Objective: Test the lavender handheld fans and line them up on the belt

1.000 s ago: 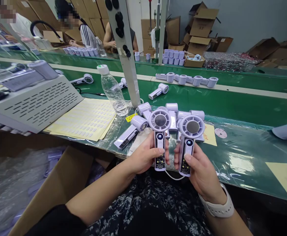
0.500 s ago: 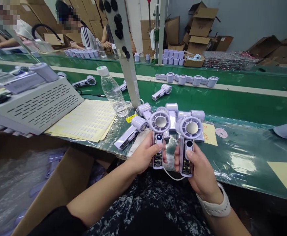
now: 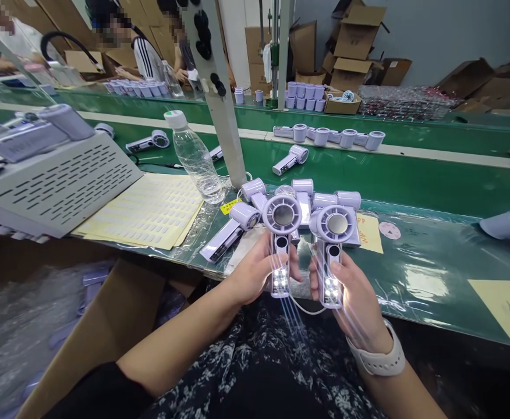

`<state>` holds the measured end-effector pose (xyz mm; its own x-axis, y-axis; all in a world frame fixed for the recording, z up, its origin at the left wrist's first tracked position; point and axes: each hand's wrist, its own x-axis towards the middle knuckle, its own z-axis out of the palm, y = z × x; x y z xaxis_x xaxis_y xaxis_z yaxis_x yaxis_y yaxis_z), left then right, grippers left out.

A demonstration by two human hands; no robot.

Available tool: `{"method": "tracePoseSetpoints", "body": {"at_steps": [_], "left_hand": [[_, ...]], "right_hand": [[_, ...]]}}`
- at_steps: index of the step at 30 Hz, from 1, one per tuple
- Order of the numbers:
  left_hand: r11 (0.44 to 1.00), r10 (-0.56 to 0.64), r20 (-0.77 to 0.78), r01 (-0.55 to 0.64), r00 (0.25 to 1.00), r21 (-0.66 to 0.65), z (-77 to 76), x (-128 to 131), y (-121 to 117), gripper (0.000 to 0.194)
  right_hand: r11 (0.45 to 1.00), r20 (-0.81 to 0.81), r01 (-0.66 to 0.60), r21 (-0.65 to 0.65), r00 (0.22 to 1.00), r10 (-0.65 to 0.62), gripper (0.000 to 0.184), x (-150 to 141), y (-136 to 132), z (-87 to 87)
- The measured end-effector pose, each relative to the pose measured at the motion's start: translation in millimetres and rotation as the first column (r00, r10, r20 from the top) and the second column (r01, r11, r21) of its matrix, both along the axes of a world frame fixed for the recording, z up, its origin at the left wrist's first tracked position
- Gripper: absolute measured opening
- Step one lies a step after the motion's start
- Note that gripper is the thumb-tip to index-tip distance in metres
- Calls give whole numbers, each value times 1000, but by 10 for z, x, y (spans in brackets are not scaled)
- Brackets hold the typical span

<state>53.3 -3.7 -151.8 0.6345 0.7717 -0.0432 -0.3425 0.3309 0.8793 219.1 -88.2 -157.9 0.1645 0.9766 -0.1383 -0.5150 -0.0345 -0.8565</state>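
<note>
Head view: two lilac handheld fans, lamps lit, held side by side above the near edge of the table [image 3: 429, 233]. I note the change: the left-hand fan [image 3: 282, 215] showed "20" a moment earlier, and its round display is now dark; the right-hand fan [image 3: 337, 223] also reads dark, and white lights low on both handles now glare in streaks. I judge that both light circuits are working. The fingers of the left hand [image 3: 255, 273] curl around one handle, thumb across its front; those of the right hand [image 3: 360, 291] clasp the other, thumb beside the display. Both fans stand roughly upright, faces towards me, apart from each other. Surface: further fans [image 3: 304, 203] lie clustered just behind; to the left, a water bottle [image 3: 196, 157], sheets of labels [image 3: 141, 215] and a grey vented box [image 3: 102, 174]. Room: a row of fans [image 3: 348, 138] beyond, a co-worker in striped sleeves [image 3: 147, 57] at upper left, and open cartons [image 3: 353, 41] against the wall.
</note>
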Motion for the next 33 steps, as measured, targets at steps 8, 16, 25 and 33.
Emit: {"method": "tracePoseSetpoints", "body": {"at_steps": [8, 16, 25, 33], "left_hand": [[994, -59, 164, 73, 985, -77, -94, -231, -21, 78], [958, 176, 166, -130, 970, -256, -155, -1006, -186, 62], [936, 123, 130, -71, 984, -345, -175, -820, -129, 75], [850, -287, 103, 302, 953, -432, -140, -478, -106, 83]], "right_hand": [[970, 131, -238, 44, 964, 231, 41, -287, 66, 64], [907, 957, -308, 288, 65, -282, 25, -519, 716, 19], [820, 828, -135, 556, 177, -532, 16, -406, 808, 352], [737, 757, -670, 85, 525, 390, 60, -119, 947, 785]]}}
